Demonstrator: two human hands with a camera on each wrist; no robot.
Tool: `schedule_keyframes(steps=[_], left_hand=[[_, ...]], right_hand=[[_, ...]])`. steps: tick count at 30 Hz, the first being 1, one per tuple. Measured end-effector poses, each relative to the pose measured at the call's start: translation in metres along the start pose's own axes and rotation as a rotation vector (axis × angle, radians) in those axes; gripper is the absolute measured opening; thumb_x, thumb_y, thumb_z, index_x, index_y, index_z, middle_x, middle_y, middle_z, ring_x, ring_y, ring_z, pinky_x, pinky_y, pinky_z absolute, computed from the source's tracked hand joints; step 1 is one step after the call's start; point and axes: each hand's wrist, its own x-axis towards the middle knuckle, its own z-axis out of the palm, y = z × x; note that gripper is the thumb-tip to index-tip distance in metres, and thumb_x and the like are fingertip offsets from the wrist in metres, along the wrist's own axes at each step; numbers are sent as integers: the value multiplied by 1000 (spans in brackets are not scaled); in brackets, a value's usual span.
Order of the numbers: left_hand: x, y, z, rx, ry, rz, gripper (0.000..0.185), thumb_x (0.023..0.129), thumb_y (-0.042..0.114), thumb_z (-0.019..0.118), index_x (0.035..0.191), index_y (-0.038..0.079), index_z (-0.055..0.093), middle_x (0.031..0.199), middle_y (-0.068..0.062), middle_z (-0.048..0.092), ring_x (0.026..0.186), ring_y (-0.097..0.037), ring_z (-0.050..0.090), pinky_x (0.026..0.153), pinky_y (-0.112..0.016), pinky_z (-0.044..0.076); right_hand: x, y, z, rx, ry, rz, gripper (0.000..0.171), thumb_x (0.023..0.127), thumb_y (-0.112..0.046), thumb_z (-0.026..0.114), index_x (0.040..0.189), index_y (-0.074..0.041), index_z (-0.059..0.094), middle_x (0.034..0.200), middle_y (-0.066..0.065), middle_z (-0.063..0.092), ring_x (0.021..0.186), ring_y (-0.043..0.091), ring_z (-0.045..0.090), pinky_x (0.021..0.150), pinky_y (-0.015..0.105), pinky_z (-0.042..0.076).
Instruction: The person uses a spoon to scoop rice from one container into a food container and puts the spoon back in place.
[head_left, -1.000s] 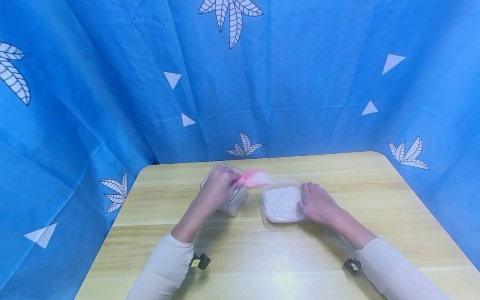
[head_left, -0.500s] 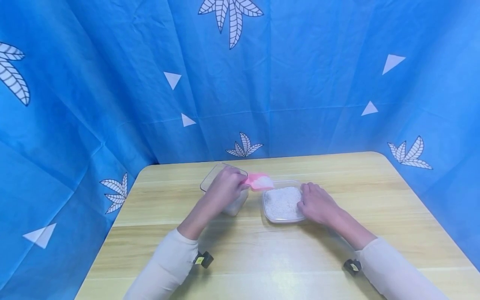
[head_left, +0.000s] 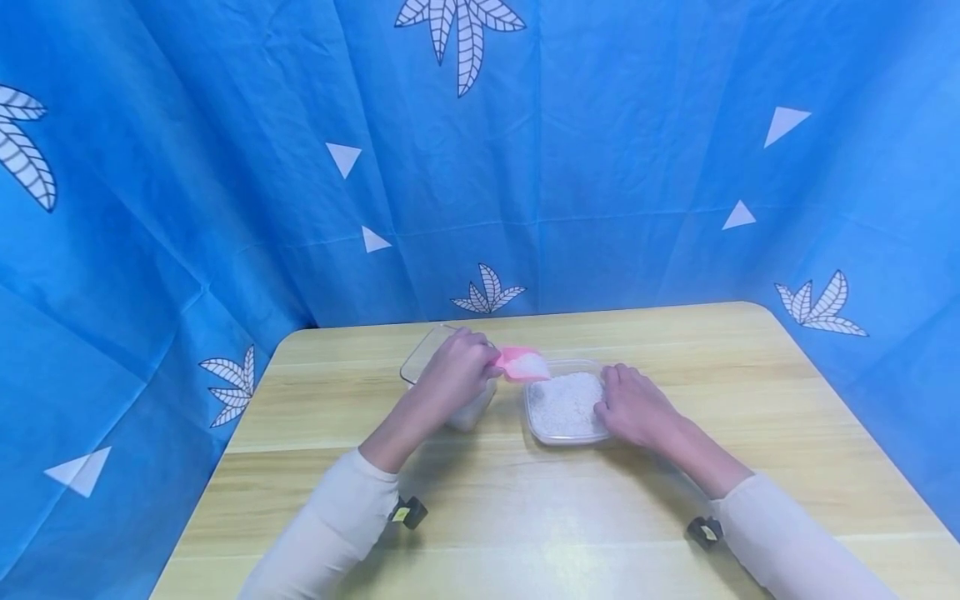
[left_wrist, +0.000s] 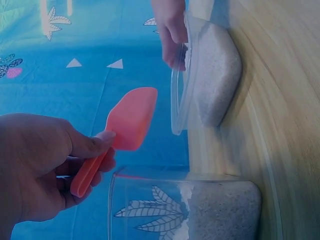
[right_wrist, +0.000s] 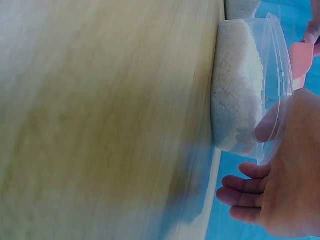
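My left hand (head_left: 459, 367) grips a pink scoop (head_left: 523, 365) by its handle; white grains lie in its bowl. In the head view the scoop overlaps the left back corner of a low, clear plastic tub (head_left: 572, 440). White rice-like grains (head_left: 566, 406) fill much of that tub. From the left wrist view, the scoop (left_wrist: 132, 120) is raised above the table, its bowl toward the tub. My right hand (head_left: 637, 404) holds the tub's right rim, with the thumb (right_wrist: 267, 125) over the inside and the other fingers (right_wrist: 242, 192) outside.
A taller clear container (left_wrist: 145, 175), partly filled with similar grains, stands left of the tub, under my left hand. Both stand on a wooden table (head_left: 540, 517). A blue curtain (head_left: 600, 167) with leaf prints hangs behind the table.
My left hand has moved to the right with the scoop, bringing it from over the gap between the containers to the tub's left edge. My right hand and the tub stay in place.
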Motion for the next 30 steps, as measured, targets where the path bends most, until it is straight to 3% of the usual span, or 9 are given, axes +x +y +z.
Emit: schedule_keyframes(steps=[15, 30], left_hand=[[6, 5, -1, 52, -31, 13, 14, 93, 23, 79, 101, 12, 82, 89, -3, 74, 83, -18, 53, 80, -29, 47], [3, 10, -1, 146, 22, 90, 16, 90, 21, 82, 103, 13, 83, 93, -4, 76, 84, -18, 54, 80, -28, 48]], right_hand=[[0, 0, -1, 5, -4, 2, 52, 97, -23, 49, 132, 15, 48, 119, 28, 58, 110, 41, 57, 100, 57, 48], [0, 0, -2, 8, 3, -9, 49, 96, -23, 51, 128, 14, 50, 114, 25, 59, 104, 37, 57, 96, 56, 49]])
